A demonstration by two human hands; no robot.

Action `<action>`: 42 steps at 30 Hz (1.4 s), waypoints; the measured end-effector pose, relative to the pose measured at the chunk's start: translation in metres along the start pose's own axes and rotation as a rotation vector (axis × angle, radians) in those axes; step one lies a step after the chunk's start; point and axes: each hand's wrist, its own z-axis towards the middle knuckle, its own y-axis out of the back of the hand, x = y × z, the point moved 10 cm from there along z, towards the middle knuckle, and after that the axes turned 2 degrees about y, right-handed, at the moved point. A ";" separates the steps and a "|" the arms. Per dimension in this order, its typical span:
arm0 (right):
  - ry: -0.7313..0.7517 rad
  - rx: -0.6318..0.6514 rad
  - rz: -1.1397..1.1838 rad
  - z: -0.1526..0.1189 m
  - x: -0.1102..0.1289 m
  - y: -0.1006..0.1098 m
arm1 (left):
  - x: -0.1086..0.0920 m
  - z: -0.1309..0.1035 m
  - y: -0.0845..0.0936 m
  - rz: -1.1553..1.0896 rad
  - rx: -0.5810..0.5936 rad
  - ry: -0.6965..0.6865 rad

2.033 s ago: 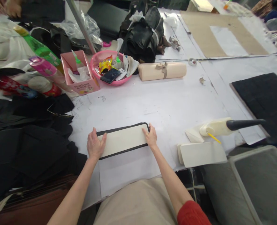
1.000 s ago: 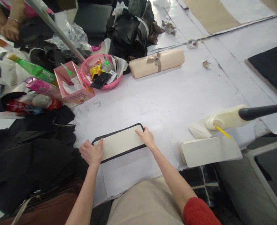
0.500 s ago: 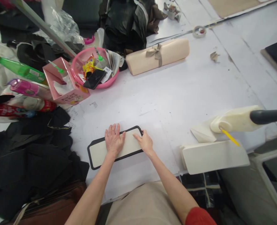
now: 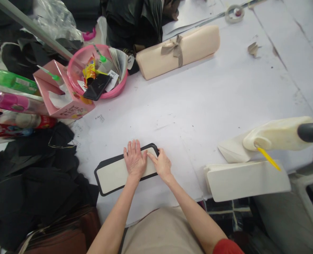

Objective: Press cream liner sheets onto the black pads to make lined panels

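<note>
A long off-white board (image 4: 111, 177) lies on a slightly larger black sheet (image 4: 104, 163), whose border shows all round it. My left hand (image 4: 135, 161) rests flat on the board right of its middle, fingers stretched toward the far edge. At the right end, my right hand (image 4: 163, 164) has its thumb on top of the board and its fingers curled round the black border. The undersides of those fingers are hidden.
Black cloth pieces (image 4: 40, 183) heap on the left. A pink basin (image 4: 119, 90) and pink box (image 4: 74, 109) stand behind. A beige roll (image 4: 198, 46) lies at the back. On the right are a stack of white boards (image 4: 248, 181) and a cream container (image 4: 286, 132) with a yellow stick (image 4: 269, 158).
My left hand has slid right along the board, closer to my right hand. The right hand stays at the right end, its thumb pointing further up. The camera view has shifted.
</note>
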 end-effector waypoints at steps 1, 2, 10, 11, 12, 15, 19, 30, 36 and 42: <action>-0.001 0.002 0.001 0.000 0.000 -0.001 | -0.001 0.000 -0.005 0.012 0.015 0.006; -0.006 0.003 0.002 0.000 -0.001 -0.001 | 0.000 0.000 -0.008 0.027 0.023 0.011; -0.027 0.017 -0.002 0.000 0.000 0.000 | 0.004 0.000 -0.009 0.066 0.016 0.015; -0.024 0.015 -0.005 0.000 0.000 0.000 | 0.004 0.000 -0.009 0.064 0.012 0.014; -0.021 0.012 -0.009 0.001 0.001 0.001 | 0.003 0.000 -0.009 0.060 0.011 0.012; -0.013 0.007 -0.019 0.003 0.002 0.002 | 0.002 0.002 -0.012 0.037 0.017 0.005; 0.022 0.002 -0.054 -0.003 0.004 0.013 | 0.006 0.004 -0.005 -0.062 0.012 -0.007; 0.950 -0.155 -0.497 -0.062 0.139 -0.056 | 0.072 -0.036 0.056 -0.011 -0.170 -0.052; 0.927 -0.061 -0.600 -0.033 0.115 -0.077 | 0.084 -0.040 0.016 -0.024 -0.021 -0.061; 0.913 -0.071 -0.626 -0.034 0.116 -0.078 | 0.084 -0.038 0.012 -0.038 -0.009 -0.045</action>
